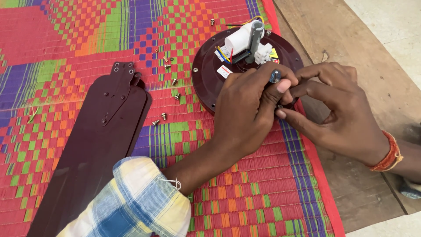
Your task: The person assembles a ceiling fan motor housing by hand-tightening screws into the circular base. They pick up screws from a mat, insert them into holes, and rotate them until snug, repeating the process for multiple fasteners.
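In the head view, the left hand (250, 116) and the right hand (340, 109) meet over the near-right rim of the round dark maroon fan motor housing (208, 74), which lies flat on the woven red, green and purple mat (263, 197) with its grey metal shaft (255, 37) pointing up and slightly away. Both hands pinch closed around a small grey metal part (275, 77), which stands between the left thumb and forefinger; its long axis cannot be told. Left of the housing, stacked dark maroon fan blades (101, 145) run lengthwise from the near-left corner up towards the housing, with loose silver screws (163, 116) scattered between.

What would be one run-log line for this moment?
left hand: pinching small metal part | right hand: touching it | fan motor: beneath | fan blades, screws: on mat
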